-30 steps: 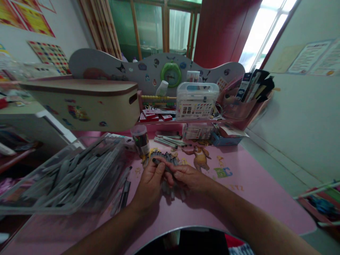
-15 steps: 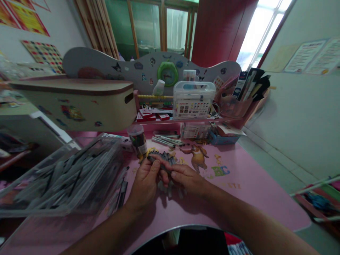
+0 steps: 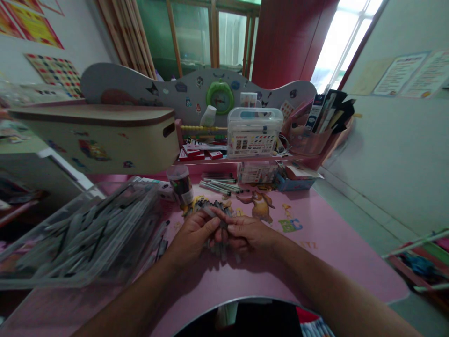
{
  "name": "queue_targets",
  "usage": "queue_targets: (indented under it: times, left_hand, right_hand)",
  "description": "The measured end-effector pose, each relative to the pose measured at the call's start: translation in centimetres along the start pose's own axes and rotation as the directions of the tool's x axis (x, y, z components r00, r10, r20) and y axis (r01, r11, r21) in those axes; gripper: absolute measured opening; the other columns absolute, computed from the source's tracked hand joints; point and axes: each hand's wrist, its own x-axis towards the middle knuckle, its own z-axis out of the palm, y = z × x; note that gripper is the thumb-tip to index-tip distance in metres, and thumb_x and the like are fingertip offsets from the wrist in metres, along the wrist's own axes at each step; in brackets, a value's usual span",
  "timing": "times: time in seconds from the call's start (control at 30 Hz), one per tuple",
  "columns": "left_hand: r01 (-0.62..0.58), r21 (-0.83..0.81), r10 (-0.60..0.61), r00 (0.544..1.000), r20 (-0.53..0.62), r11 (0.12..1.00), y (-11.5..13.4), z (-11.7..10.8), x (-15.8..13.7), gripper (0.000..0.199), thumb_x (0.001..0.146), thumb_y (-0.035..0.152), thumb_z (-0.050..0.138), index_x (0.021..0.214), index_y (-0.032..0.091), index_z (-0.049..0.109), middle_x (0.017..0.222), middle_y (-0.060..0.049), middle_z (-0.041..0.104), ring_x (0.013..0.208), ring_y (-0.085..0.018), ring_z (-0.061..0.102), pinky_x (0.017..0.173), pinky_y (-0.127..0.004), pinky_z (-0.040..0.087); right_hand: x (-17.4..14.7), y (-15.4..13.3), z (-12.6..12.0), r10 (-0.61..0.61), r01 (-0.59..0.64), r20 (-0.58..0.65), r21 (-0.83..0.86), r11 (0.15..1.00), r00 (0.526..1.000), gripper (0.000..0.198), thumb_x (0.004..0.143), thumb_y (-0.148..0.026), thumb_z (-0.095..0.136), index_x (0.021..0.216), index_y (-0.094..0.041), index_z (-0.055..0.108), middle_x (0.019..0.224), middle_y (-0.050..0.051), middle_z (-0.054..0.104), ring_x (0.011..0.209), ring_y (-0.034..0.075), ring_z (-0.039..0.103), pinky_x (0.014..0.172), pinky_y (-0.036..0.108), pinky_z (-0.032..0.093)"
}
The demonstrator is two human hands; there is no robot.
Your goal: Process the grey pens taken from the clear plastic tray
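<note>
Lower centre of the frame, the left hand [image 3: 194, 234] and right hand [image 3: 254, 235] are pinching a grey pen [image 3: 212, 214]; upper centre, a clear case [image 3: 255, 140] is bearing print I cannot read.

Left hand [image 3: 196, 230] bare; right hand [image 3: 253, 234] likewise bare. Left forearm [image 3: 140, 285] and right forearm [image 3: 326, 285] uncovered as far as I can observe, each tapering toward the hand. Black material [image 3: 268, 320] noted at the lap, apparently clothing; cut and fabric cannot be determined from my position.
</note>
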Motion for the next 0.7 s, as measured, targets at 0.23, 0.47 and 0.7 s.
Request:
queue_targets:
  times: [0.23, 0.47, 0.7]
  left_hand:
    - [0.008, -0.204, -0.055, 0.973, -0.226, 0.979, -0.3, 2.3, -0.8, 0.030, 0.072, 0.034, 0.081, 0.089, 0.017, 0.064, 0.059, 0.002, 0.065, 0.044, -0.015, 0.060, 0.041, -0.025, 0.052]
    - [-0.084, -0.121, 0.041, 0.948, -0.317, 0.989, 0.2, 2.8, -0.6, 0.031, 0.062, 0.033, 0.089, 0.078, 0.012, 0.072, 0.066, -0.003, 0.072, 0.052, -0.011, 0.063, 0.052, -0.020, 0.054]
    - [-0.087, -0.073, 0.056, 0.936, -0.347, 0.994, -1.0, 1.7, -0.1, 0.028, 0.067, 0.034, 0.087, 0.081, 0.014, 0.073, 0.064, -0.002, 0.070, 0.050, -0.009, 0.059, 0.046, -0.016, 0.046]
  right_hand:
    - [0.3, 0.4, 0.8, -0.340, 0.163, -0.217, -0.572, 0.804, 0.915, 0.025, 0.091, -0.041, 0.060, 0.106, -0.020, 0.059, 0.076, -0.001, 0.056, 0.061, 0.012, 0.051, 0.056, 0.024, 0.040]
    - [0.0, 0.4, 2.0, -0.518, -0.101, -0.295, -0.923, 0.370, 0.803, 0.020, 0.096, -0.031, 0.051, 0.114, -0.022, 0.053, 0.095, 0.009, 0.070, 0.087, 0.024, 0.065, 0.076, 0.035, 0.045]
    - [0.0, 0.6, 2.4, -0.531, -0.237, -0.301, -0.953, 0.186, 0.792, 0.027, 0.099, -0.031, 0.047, 0.120, -0.016, 0.055, 0.097, 0.012, 0.071, 0.080, 0.024, 0.066, 0.074, 0.035, 0.044]
